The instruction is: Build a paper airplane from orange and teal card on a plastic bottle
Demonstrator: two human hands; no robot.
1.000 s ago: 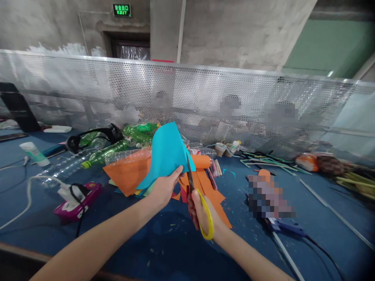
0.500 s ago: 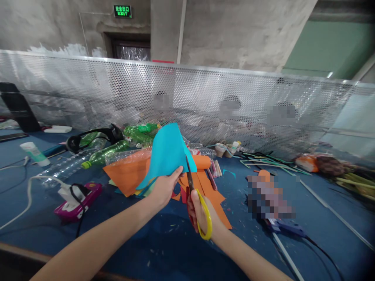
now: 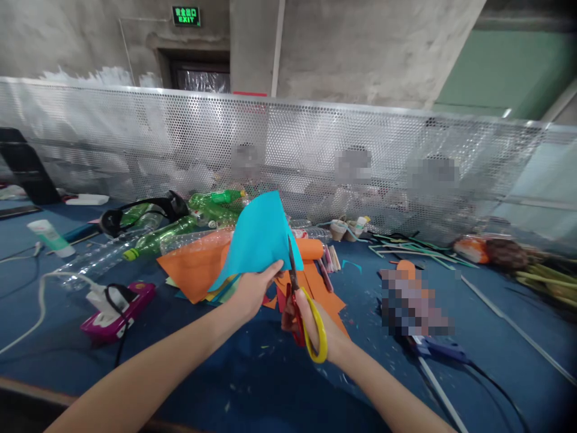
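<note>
A curved sheet of blue paper [image 3: 259, 231] is pinched near its lower edge by my left hand [image 3: 256, 288], thumb on top. My right hand [image 3: 311, 319] is wrapped through the handles of a pair of scissors [image 3: 294, 278], one handle yellow and one red. The dark blades point upward and lie at the right edge of the blue sheet, where a narrow strip stands partly apart from the rest. Beneath both hands lie orange paper sheets [image 3: 192, 270] and smaller coloured scraps on the blue tabletop [image 3: 270, 385].
Green bottles [image 3: 166, 236] and clear plastic bottles lie behind the paper at left. A purple power strip [image 3: 119, 313] with cords sits front left. At right are a blue glue gun [image 3: 444, 349] and thin sticks. A perforated metal screen [image 3: 306, 144] stands along the back; people are beyond it.
The scissor handles have spread apart, with the red one showing more clearly. The blue sheet has tilted slightly to the right, and its right-hand strip looks narrower.
</note>
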